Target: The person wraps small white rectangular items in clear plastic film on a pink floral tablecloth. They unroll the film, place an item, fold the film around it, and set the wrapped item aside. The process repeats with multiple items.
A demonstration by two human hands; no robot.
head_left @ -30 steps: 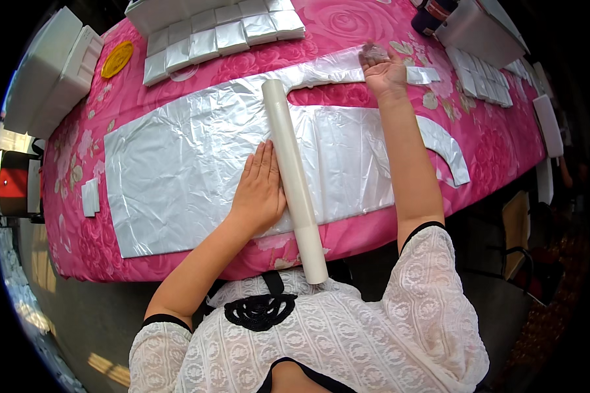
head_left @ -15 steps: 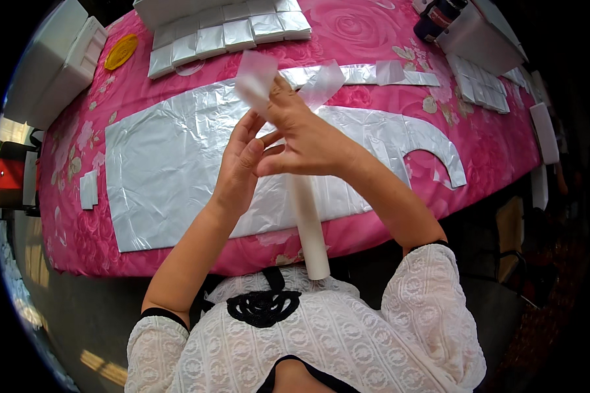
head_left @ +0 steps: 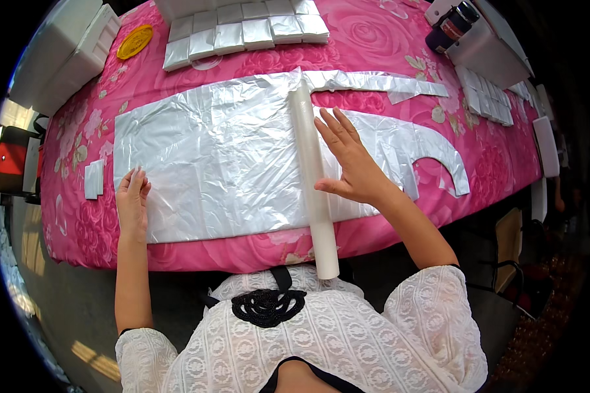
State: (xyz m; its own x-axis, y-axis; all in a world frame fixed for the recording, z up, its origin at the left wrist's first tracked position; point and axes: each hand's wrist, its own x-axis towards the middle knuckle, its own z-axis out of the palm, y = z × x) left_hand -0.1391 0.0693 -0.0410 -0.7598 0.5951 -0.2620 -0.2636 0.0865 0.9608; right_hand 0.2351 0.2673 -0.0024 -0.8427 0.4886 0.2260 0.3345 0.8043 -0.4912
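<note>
A thin, shiny silver-white plastic sheet [head_left: 210, 157], cut like an apron with strap-like arms at its right end, lies flat across the table. Over it rests a long pale tube [head_left: 316, 190], its near end reaching past the table edge toward my body. My left hand [head_left: 134, 206] is at the sheet's lower left part, fingertips pinched together; whether film is between them is too small to tell. Just right of the tube, my right hand [head_left: 353, 164] hovers with fingers spread, holding nothing. Its thumb tip comes close to the tube.
Folded silver-white packets [head_left: 246, 36] stand in rows at the back, with more packets [head_left: 485, 98] at the right. White foam boxes [head_left: 65, 65] flank the far left. A yellow oval dish [head_left: 135, 42], a dark bottle [head_left: 452, 27] and small white pieces [head_left: 94, 179] sit on the pink flowered tablecloth [head_left: 354, 26].
My hands, earlier together over the sheet with translucent film at the fingers, have come apart. The left moved left and nearer; the right moved rightward and opened. The film has left my right hand.
</note>
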